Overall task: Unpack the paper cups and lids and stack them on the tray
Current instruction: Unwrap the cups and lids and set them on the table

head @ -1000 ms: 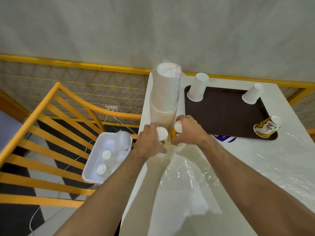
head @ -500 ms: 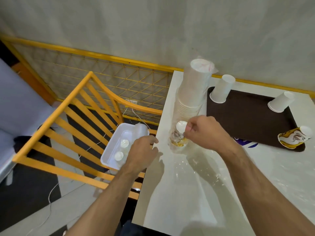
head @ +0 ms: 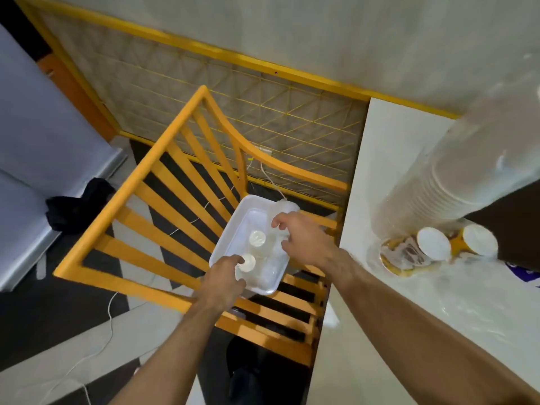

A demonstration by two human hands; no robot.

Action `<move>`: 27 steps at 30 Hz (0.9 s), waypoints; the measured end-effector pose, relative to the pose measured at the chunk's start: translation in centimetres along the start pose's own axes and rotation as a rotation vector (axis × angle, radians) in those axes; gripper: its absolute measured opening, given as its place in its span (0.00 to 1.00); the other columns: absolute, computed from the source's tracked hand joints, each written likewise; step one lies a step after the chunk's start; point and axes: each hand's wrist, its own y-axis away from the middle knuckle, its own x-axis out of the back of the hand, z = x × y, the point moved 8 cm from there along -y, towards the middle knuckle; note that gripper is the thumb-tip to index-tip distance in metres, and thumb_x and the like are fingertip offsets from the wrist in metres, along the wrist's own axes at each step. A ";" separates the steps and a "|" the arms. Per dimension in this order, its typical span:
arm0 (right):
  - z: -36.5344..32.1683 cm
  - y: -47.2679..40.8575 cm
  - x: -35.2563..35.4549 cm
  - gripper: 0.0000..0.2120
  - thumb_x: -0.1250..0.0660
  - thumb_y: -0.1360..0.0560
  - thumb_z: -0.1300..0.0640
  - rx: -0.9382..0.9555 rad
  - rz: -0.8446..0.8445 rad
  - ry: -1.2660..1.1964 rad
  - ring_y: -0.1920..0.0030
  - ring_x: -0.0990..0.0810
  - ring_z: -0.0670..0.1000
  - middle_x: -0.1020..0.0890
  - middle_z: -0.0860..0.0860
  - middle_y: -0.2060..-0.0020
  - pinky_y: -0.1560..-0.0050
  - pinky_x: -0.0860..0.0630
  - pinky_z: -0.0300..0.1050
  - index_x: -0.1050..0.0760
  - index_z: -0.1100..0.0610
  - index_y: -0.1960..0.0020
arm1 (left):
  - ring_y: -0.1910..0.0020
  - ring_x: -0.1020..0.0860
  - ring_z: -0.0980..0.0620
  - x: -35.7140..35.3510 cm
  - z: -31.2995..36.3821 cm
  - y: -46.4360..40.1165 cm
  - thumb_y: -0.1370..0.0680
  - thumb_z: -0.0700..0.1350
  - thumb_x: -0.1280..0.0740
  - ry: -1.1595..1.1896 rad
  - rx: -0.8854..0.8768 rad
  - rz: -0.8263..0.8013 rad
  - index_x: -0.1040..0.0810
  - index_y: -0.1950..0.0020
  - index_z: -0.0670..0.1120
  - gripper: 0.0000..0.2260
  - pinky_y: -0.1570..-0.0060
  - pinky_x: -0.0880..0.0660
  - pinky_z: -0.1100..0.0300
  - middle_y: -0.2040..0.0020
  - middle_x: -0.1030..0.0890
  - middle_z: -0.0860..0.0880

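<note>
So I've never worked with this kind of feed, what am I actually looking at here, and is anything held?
There is no machine: a person wears one camera on the head, looking down at both bare hands. Both reach over a white tub resting on an orange slatted chair beside the white table. The left hand curls its fingers against a small white-capped container in the tub; whether it grips is unclear. The right hand hovers spread, holding nothing. On the table stands a tall plastic-wrapped stack of paper cups, with two printed cups lying at its foot.
</note>
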 end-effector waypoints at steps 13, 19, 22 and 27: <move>7.5 -15.2 -18.7 0.33 0.31 0.21 0.57 -0.121 -0.221 0.139 0.30 0.30 0.55 0.35 0.48 0.25 0.28 0.31 0.53 0.42 0.45 0.22 | 0.31 0.29 0.48 -9.9 -6.3 -13.2 0.25 0.50 0.27 -0.026 -0.159 -0.171 0.39 0.23 0.54 0.34 0.35 0.26 0.51 0.26 0.34 0.55; 8.3 -17.4 -19.4 0.33 0.22 0.29 0.55 -0.086 -0.193 0.230 0.40 0.25 0.54 0.29 0.50 0.34 0.37 0.24 0.51 0.33 0.48 0.29 | 0.39 0.25 0.48 -10.6 -6.9 -15.1 0.28 0.53 0.25 -0.048 -0.168 -0.091 0.38 0.29 0.53 0.33 0.41 0.21 0.50 0.31 0.31 0.50; 8.1 -18.0 -19.3 0.29 0.22 0.29 0.52 -0.077 -0.161 0.217 0.42 0.24 0.53 0.27 0.48 0.37 0.38 0.23 0.49 0.31 0.47 0.33 | 0.41 0.23 0.50 -10.6 -7.0 -15.7 0.28 0.49 0.23 0.013 -0.142 -0.103 0.36 0.31 0.51 0.31 0.41 0.23 0.52 0.36 0.26 0.51; 7.9 -18.4 -19.6 0.27 0.24 0.28 0.50 -0.044 -0.151 0.224 0.40 0.23 0.51 0.26 0.48 0.36 0.36 0.23 0.50 0.31 0.48 0.33 | 0.41 0.23 0.50 -10.8 -7.4 -16.6 0.28 0.49 0.22 0.073 -0.068 -0.115 0.35 0.31 0.50 0.31 0.39 0.24 0.51 0.39 0.23 0.50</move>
